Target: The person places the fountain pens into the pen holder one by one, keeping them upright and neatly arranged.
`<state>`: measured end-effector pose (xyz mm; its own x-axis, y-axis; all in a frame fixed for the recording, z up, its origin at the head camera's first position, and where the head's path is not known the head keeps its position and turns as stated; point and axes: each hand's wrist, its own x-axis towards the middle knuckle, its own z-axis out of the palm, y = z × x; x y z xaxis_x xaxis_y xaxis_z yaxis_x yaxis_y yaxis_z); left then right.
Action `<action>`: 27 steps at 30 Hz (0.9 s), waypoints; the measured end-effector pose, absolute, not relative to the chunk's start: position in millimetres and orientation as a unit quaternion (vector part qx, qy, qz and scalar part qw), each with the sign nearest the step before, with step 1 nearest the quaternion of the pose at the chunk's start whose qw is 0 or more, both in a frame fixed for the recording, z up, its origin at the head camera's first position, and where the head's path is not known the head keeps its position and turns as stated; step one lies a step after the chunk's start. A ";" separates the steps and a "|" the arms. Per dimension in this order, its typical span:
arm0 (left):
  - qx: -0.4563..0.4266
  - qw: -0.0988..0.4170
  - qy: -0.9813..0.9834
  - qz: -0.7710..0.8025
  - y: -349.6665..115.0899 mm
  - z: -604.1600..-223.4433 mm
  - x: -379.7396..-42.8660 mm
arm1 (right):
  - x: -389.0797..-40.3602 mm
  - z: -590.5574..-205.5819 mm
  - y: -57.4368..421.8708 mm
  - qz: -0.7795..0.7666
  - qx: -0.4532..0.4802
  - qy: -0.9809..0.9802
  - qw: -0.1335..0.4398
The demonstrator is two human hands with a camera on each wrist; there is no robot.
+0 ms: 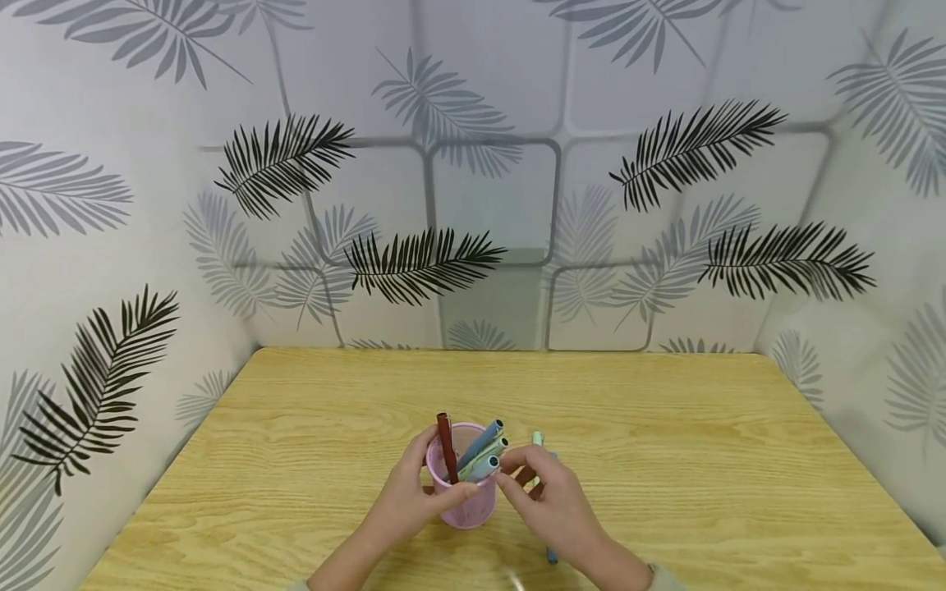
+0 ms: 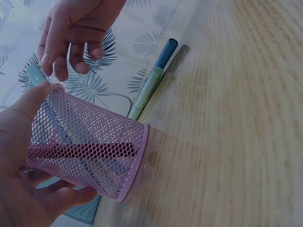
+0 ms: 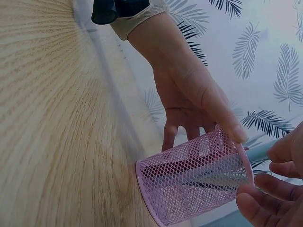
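Note:
My left hand [image 1: 414,492] grips a pink mesh pen cup [image 1: 469,513] round its side, thumb at the rim. A dark red pen [image 1: 447,447], a blue pen [image 1: 480,442], a light green pen [image 1: 488,454] and a light blue pen [image 1: 484,469] lean inside the cup. Beside the rim is my right hand [image 1: 550,501], its fingertips close to the light blue pen's upper end. Loosely bent and spread, the right fingers [image 2: 78,61] show in the left wrist view; whether they touch the pen is unclear.
Right of the cup, a green pen [image 1: 538,439] and a blue pen [image 1: 552,555] lie on the wooden table [image 1: 296,427], partly hidden by my right hand. A leaf-patterned wall covering [image 1: 488,304] stands behind the table.

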<state>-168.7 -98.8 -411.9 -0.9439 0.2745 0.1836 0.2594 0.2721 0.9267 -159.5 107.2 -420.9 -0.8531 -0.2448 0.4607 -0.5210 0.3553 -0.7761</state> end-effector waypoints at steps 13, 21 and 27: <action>0.167 0.005 0.800 0.577 -98.6 -413.8 -169.7 | -166.7 -428.0 118.4 0.493 0.217 -0.824 0.175; 0.174 -0.008 0.803 0.570 -102.5 -439.9 -183.5 | -172.2 -431.9 126.7 0.487 0.170 -0.834 0.195; 0.182 -0.014 0.802 0.569 -103.2 -442.5 -184.5 | -177.6 -436.0 135.9 0.453 0.127 -0.859 0.202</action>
